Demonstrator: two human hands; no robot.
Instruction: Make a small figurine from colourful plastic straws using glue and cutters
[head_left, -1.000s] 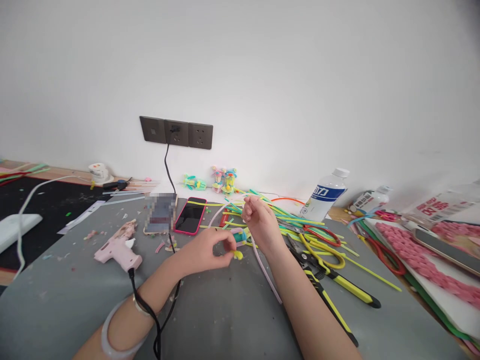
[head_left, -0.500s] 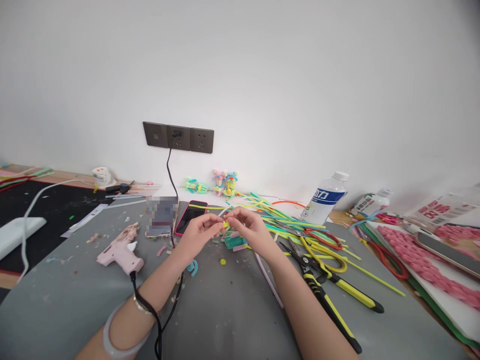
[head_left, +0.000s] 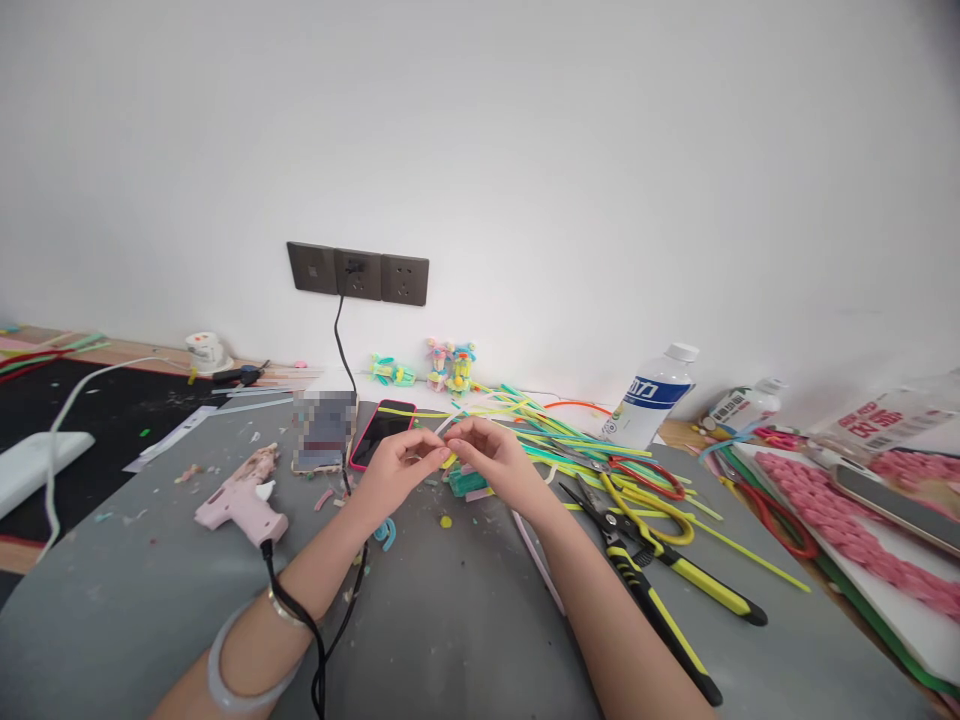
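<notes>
My left hand (head_left: 396, 467) and my right hand (head_left: 491, 458) meet above the grey mat (head_left: 450, 620), fingertips pinched together on a small yellow strip piece (head_left: 450, 459). Just below them lies a small teal and pink bundle (head_left: 469, 484). A tiny yellow bit (head_left: 445, 521) and a curled blue piece (head_left: 386, 533) lie on the mat under my hands. A pale pink strip (head_left: 536, 560) runs along beside my right forearm.
A pink glue gun (head_left: 241, 499) with a black cord lies at left. Two phones (head_left: 381, 432) rest behind my hands. Coloured strips (head_left: 570, 440), yellow-handled pliers (head_left: 660, 590) and scissors lie at right, with a water bottle (head_left: 651, 395). Small finished figures (head_left: 442, 368) stand by the wall sockets (head_left: 357, 273).
A second ago my hands were apart, the left pinching a yellow piece low. Both have come together higher up and now pinch the yellow piece between them; a yellow bit stays on the mat.
</notes>
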